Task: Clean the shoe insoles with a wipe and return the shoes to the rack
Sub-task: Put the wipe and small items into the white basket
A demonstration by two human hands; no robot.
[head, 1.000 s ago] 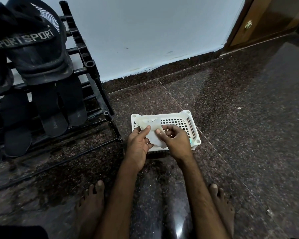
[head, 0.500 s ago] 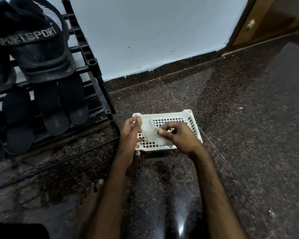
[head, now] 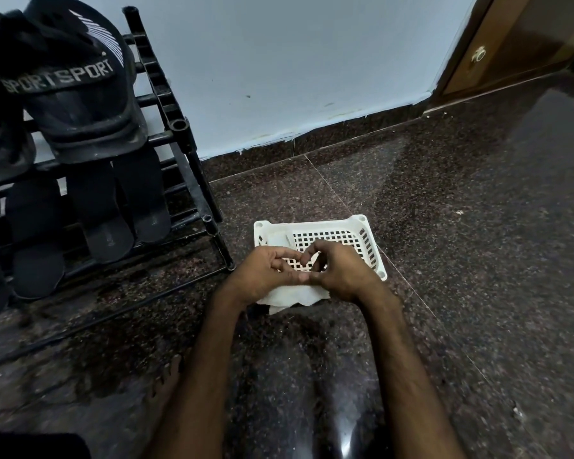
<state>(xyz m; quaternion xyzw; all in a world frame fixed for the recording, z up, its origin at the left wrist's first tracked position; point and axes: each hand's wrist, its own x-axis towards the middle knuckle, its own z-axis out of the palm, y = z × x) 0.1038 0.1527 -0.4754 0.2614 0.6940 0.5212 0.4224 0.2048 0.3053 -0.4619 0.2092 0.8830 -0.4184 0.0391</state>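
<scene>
A white wipe (head: 292, 298) hangs below both my hands, over the near edge of a white perforated basket (head: 368, 240) on the floor. My left hand (head: 262, 276) and my right hand (head: 342, 273) meet fingertip to fingertip and pinch the wipe's top edge between them. Another white piece (head: 277, 240) lies in the basket's far left corner. A black sport shoe (head: 77, 91) with "SPORTSPORT" lettering sits on the upper tier of a black rack (head: 179, 150) at the left. Dark slippers (head: 106, 213) lean on the lower tier.
The floor (head: 444, 260) is dark polished granite, with a pale wall (head: 295, 61) behind and a brown wooden door (head: 511, 38) at the top right. My bare left foot (head: 166, 382) rests on the floor beside the left forearm.
My hands have come together at the basket's near edge. The wipe, earlier held up above the basket, now hangs down below my fingers toward me. The view has shifted slightly.
</scene>
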